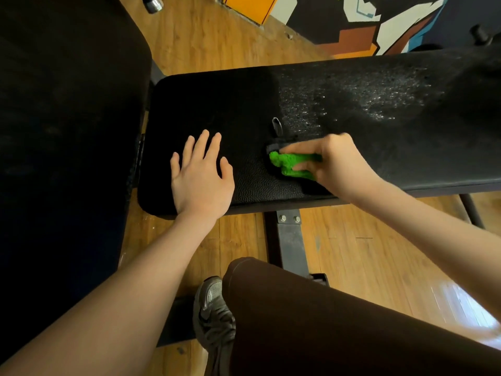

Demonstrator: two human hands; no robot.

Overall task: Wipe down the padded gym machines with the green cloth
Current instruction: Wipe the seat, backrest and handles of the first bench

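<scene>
A long black padded bench [366, 109] runs across the middle of the view. Its right half shows pale wet speckles; a small tear [276, 126] marks the pad near the centre. My right hand [339, 162] grips the bunched green cloth [291, 164] and holds it down on the pad just below the tear. My left hand [202, 175] rests flat on the pad's left end, fingers spread and straight.
A second large black pad [67, 131] fills the left side, close to the bench's end. The bench's metal frame [290, 240] crosses the wooden floor [366, 253] beneath. My knee in brown trousers and a grey shoe [214, 313] are at the bottom. A painted wall [379, 23] stands behind.
</scene>
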